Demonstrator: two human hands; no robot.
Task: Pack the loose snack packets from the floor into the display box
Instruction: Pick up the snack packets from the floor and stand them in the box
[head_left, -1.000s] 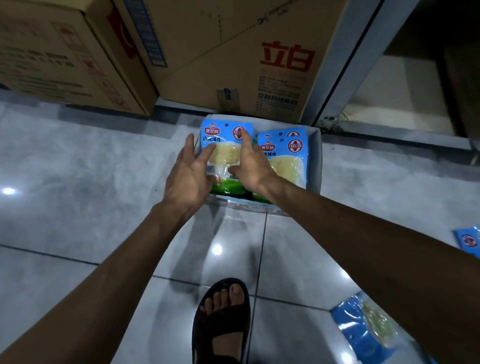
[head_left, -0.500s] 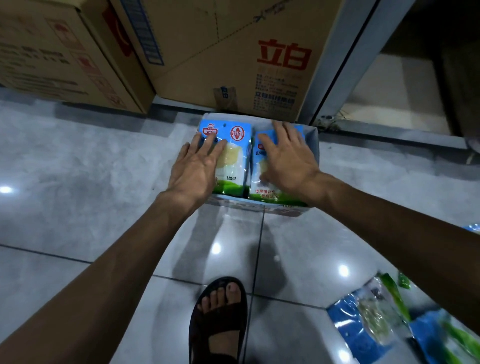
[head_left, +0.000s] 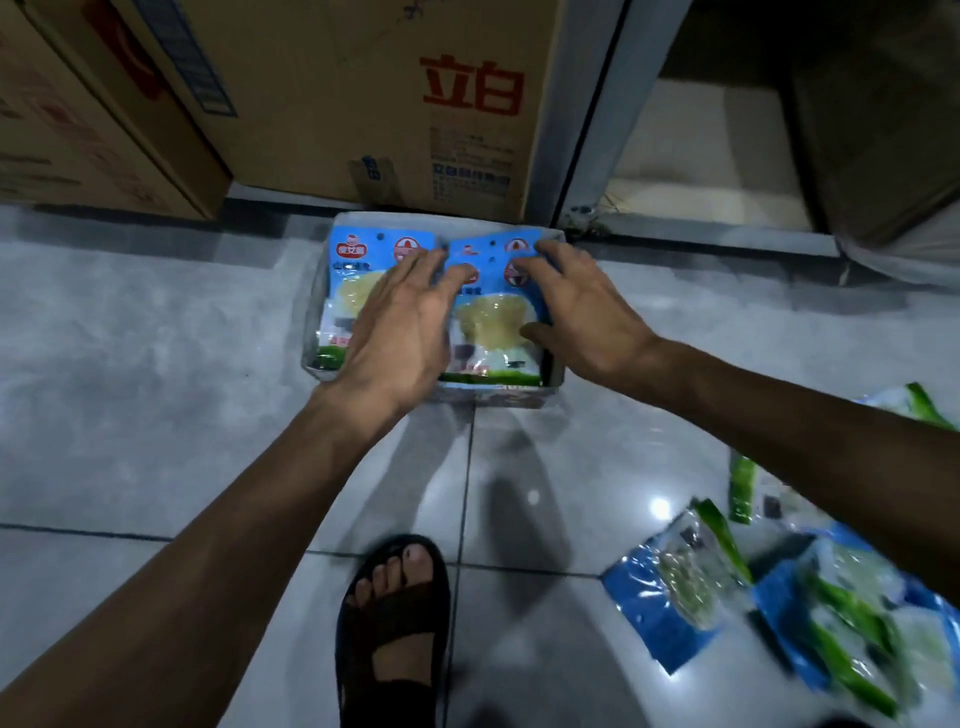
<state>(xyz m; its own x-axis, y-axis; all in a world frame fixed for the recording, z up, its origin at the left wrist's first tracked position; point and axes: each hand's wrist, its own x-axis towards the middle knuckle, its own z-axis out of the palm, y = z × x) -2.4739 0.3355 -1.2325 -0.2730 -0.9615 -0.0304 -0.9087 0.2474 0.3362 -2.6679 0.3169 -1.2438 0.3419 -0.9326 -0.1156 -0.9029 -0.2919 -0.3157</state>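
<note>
In the head view, a shallow pale cardboard display box is sitting on the glossy grey tiled floor, just in front of a large brown cardboard carton with red characters. Inside it, two blue plastic snack packets with clear windows showing pale yellow food are lying side by side, the left packet touching the right packet. The left hand is lying flat across both, its fingers straight and slightly spread, their tips reaching the line where the packets meet. The right hand is pressing on the right packet, its fingers close together over the upper right corner and its thumb held apart on the window's edge. More loose blue and green snack packets are lying scattered on the tiles at lower right, well apart from the box. A foot in a dark strapped sandal is standing near the bottom edge.
</note>
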